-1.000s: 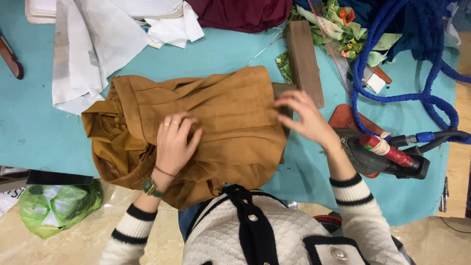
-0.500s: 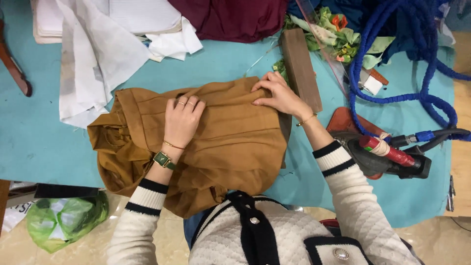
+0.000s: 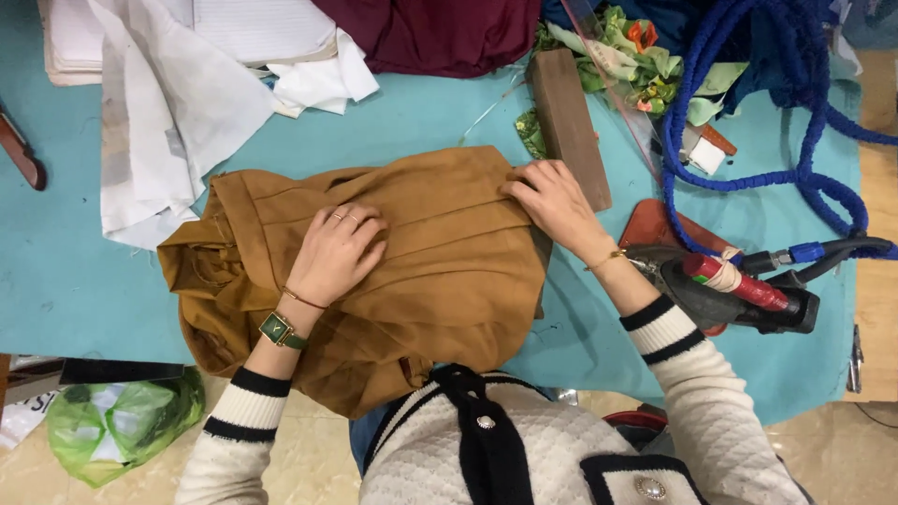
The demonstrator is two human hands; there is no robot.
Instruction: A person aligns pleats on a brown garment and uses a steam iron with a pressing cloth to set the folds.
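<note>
On the teal table (image 3: 65, 281) — beige floor showing past its near edge — both hands, left hand (image 3: 335, 251) and right hand (image 3: 554, 198), press open-fingered (gripping nothing) on the brown garment (image 3: 440, 271) mid-table, an iron (image 3: 725, 285) toward the right edge.

Left hand (image 3: 332, 251) and right hand (image 3: 552, 198) lie flat, palms down.

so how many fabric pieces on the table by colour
Tan garment, under the left hand and right hand: 1
Maroon cloth: 1
White cloth: 1, maybe several overlapping
Green floral fabric: 1
Total: 4
</note>
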